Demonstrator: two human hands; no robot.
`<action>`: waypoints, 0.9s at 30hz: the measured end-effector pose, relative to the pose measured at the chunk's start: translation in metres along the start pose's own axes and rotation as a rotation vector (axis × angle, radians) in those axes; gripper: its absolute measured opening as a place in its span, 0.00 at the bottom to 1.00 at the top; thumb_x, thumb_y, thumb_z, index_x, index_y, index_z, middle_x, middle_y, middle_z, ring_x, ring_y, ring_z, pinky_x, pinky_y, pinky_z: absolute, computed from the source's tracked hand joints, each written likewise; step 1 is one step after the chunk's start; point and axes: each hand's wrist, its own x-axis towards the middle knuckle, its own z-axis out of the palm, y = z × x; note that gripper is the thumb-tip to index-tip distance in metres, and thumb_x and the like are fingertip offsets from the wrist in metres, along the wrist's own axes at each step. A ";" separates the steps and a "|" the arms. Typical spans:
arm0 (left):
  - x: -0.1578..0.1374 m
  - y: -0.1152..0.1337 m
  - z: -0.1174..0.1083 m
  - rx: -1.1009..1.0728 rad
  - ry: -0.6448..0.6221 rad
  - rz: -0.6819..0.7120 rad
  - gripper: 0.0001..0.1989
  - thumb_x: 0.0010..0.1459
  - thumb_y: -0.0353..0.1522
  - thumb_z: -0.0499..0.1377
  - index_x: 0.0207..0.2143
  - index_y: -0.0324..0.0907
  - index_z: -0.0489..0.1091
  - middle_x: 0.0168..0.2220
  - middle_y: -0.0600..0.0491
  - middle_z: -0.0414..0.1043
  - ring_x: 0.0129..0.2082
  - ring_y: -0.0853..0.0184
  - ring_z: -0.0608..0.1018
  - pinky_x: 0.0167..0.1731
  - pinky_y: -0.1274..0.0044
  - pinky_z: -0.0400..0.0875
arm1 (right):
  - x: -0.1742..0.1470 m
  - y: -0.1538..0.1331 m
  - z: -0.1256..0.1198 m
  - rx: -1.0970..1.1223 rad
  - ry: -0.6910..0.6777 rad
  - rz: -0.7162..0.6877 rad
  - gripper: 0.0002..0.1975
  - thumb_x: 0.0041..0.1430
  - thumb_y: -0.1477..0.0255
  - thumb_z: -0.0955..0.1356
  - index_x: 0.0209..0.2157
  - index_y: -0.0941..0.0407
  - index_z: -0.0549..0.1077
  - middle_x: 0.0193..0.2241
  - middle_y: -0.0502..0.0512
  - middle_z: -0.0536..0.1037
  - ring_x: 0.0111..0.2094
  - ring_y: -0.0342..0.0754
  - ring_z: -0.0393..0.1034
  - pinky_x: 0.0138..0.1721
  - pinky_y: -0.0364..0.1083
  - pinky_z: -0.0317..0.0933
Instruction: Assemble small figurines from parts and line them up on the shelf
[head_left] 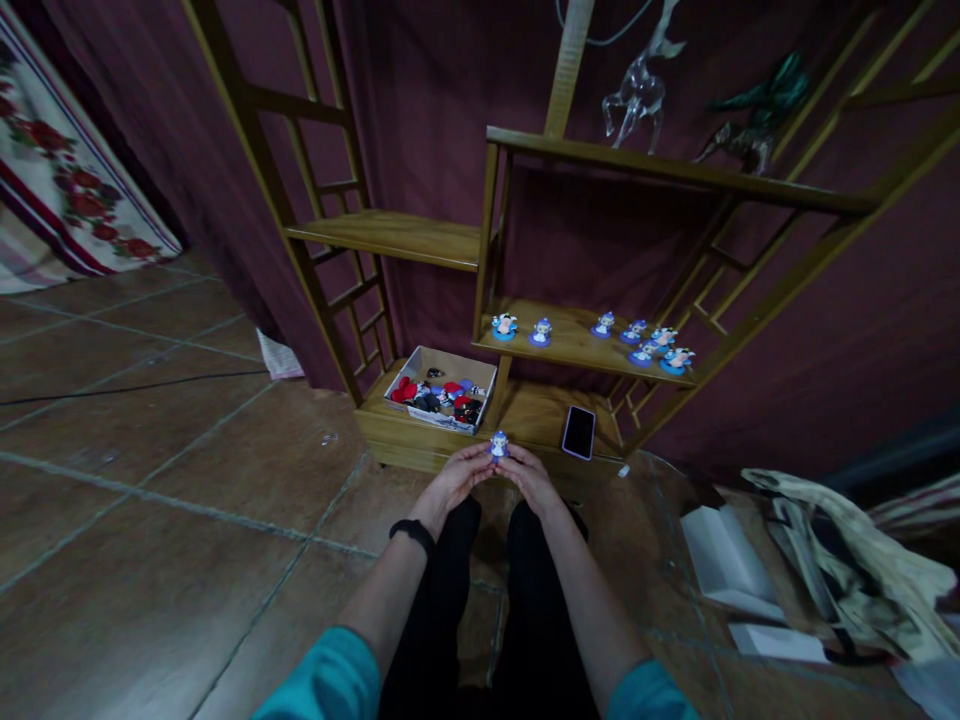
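Note:
Between my fingertips I hold a small purple-and-white figurine (499, 446) upright, in front of the wooden shelf unit. My left hand (463, 474) is closed on its left side, and a dark band circles that wrist. From the other side my right hand (529, 474) grips the same figurine. Just beyond my hands, an open cardboard box (480, 392) holds a jumble of red, black and purple figurines (448, 392). On the middle shelf (574, 338) stand several similar figurines, two at the left end, such as a purple one (540, 332), and a cluster (651, 342) towards the right.
A phone (579, 432) lies on the bottom shelf, right of the box. Glass animal ornaments, including a clear deer (640, 95), stand on the upper shelf (675, 172). White boxes (731, 560) and a pale cloth bag (862, 560) lie on the tiled floor at right.

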 end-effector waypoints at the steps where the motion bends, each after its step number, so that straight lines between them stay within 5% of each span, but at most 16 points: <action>1: 0.000 0.000 0.000 -0.002 0.004 -0.002 0.17 0.45 0.24 0.63 0.41 0.36 0.71 0.32 0.48 0.75 0.28 0.73 0.76 0.31 0.81 0.70 | 0.000 0.000 0.000 -0.003 0.002 -0.002 0.21 0.39 0.67 0.73 0.39 0.56 0.73 0.37 0.56 0.76 0.37 0.48 0.71 0.41 0.48 0.64; 27: 0.008 -0.012 -0.005 0.033 -0.015 0.084 0.20 0.43 0.23 0.65 0.42 0.38 0.70 0.33 0.48 0.74 0.28 0.74 0.75 0.32 0.82 0.70 | -0.003 0.000 -0.001 -0.033 0.052 -0.031 0.22 0.41 0.66 0.72 0.42 0.54 0.72 0.40 0.54 0.76 0.40 0.48 0.70 0.43 0.49 0.62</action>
